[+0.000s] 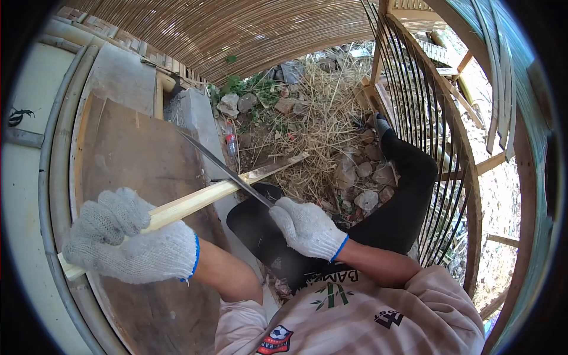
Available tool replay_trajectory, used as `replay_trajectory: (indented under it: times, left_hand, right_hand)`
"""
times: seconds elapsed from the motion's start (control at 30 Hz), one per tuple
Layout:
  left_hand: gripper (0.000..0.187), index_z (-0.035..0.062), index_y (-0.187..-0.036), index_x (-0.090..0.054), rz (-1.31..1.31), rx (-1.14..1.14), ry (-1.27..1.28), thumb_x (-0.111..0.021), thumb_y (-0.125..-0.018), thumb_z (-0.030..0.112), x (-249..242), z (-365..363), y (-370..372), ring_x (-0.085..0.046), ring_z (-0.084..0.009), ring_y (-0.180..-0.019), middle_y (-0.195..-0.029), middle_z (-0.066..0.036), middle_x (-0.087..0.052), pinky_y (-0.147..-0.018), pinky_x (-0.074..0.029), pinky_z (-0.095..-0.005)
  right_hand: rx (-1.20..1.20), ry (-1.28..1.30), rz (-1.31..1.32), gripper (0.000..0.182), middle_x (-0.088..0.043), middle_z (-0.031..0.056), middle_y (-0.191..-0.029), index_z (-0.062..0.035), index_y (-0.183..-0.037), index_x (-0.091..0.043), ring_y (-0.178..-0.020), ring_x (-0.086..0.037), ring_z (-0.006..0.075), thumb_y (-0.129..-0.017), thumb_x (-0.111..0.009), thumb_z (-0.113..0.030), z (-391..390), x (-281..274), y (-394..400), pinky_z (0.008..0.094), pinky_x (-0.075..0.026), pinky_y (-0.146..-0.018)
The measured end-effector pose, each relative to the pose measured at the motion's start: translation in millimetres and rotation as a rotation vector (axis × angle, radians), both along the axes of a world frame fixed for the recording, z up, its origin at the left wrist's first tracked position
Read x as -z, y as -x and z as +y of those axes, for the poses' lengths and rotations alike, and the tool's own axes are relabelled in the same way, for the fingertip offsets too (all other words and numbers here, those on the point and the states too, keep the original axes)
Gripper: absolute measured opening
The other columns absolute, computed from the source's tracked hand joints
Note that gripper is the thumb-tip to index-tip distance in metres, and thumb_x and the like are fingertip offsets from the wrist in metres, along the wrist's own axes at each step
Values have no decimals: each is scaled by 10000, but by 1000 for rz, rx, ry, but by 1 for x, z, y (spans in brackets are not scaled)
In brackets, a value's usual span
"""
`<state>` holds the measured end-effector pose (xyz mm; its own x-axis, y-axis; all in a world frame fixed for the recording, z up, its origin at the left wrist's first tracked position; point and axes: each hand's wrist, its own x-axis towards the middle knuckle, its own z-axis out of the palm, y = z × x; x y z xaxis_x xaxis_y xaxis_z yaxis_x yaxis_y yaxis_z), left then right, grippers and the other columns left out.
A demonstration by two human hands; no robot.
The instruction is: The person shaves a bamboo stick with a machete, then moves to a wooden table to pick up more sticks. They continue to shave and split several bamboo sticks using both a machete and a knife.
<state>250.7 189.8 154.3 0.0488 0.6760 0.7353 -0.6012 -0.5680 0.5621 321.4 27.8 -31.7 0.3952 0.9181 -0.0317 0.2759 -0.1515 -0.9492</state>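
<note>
Both of my hands wear pale knitted gloves with blue cuffs. My left hand (127, 245) is wrapped around a long, pale strip of bamboo (195, 204), which slants up to the right across my thigh. The strip's far end is darker and points at the straw. In my right hand (310, 231) is a long-bladed knife (216, 160), its handle hidden inside the closed fist. The blade crosses over the strip, apparently touching it, and its tip reaches up and left above a brown board.
The brown wooden board (139, 145) lies at my left beside bamboo poles (59, 148). Straw (319, 89), stones (367, 200) and a plastic bottle (230, 142) cover the ground ahead. A slatted frame (423, 89) stands close on my right, and a woven screen (236, 26) closes the back.
</note>
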Motion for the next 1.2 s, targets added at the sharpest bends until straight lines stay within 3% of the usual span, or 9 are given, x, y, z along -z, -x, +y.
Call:
replay_trajectory:
  times: [0.13, 0.2, 0.47, 0.57, 0.7, 0.83, 0.93, 1.03, 1.2]
  left_hand:
    - [418, 171, -770, -417, 112, -235, -126, -453, -1134, 374, 8, -7, 0, -285, -114, -545, -702, 11, -350, -497, -267, -292]
    - [418, 171, -753, -404, -52, -4, -18, -452, -1136, 331, 6, -6, 4, -276, -109, -529, -680, 17, -336, -484, -258, -287]
    - [373, 185, -759, -406, -53, -32, 2, -506, -1112, 254, 17, -5, 27, -273, -97, -528, -678, 27, -335, -460, -235, -278]
    - [340, 192, -780, -427, -54, -111, -21, -516, -1104, 241, 16, -9, 27, -272, -95, -523, -682, 31, -334, -460, -244, -276]
    - [293, 186, -818, -453, -66, -200, -3, -511, -1101, 238, 19, -3, 33, -273, -95, -523, -687, 33, -322, -471, -256, -279]
    - [290, 181, -827, -453, -25, -30, -42, -487, -1107, 247, 24, -4, 47, -284, -100, -539, -695, 30, -320, -480, -253, -290]
    - [288, 173, -840, -457, -34, -90, -42, -462, -1116, 256, 24, -2, 45, -294, -108, -546, -700, 25, -327, -483, -260, -295]
    - [307, 169, -821, -443, -44, -179, -19, -459, -1113, 265, 23, -10, 42, -296, -112, -544, -698, 19, -325, -487, -266, -296]
    - [264, 152, -872, -473, -44, -23, -78, -472, -1108, 271, 26, -8, 47, -310, -112, -550, -707, 8, -344, -497, -278, -294]
  right_hand:
    - [-35, -69, -44, 274, -692, 219, -851, -62, -1127, -626, -777, -689, 444, -1082, -537, -317, -8, -28, 3, 562, -527, -674]
    - [-35, 198, -9, 290, -702, 210, -848, -62, -1127, -629, -787, -696, 437, -1078, -548, -336, 2, -4, -4, 553, -533, -685]
    - [-121, -102, -96, 263, -679, 209, -833, -76, -1129, -647, -784, -685, 458, -1079, -545, -313, -3, -35, 15, 567, -535, -703]
    - [-56, 93, -78, 297, -680, 216, -811, -78, -1089, -667, -787, -686, 459, -1098, -502, -325, 13, 14, 3, 573, -530, -706]
    - [-106, 152, -126, 265, -665, 215, -969, -39, -1100, -657, -839, -677, 458, -1081, -509, -259, 13, 1, 9, 553, -531, -727]
    - [-168, 73, -74, 238, -683, 208, -988, -55, -1097, -674, -849, -688, 448, -1061, -557, -258, -4, -57, 17, 547, -538, -741]
    - [-121, 44, -108, 337, -683, 239, -778, -62, -1145, -626, -787, -692, 468, -1081, -523, -376, 3, -32, 16, 597, -516, -723]
    - [-100, 318, -311, 374, -700, 261, -1104, -42, -1183, -656, -932, -700, 472, -1113, -404, -309, 9, 83, -15, 566, -559, -812]
    - [-71, 349, -179, 398, -705, 272, -1042, -8, -1182, -643, -896, -705, 473, -1112, -403, -318, -1, 72, -16, 559, -554, -822]
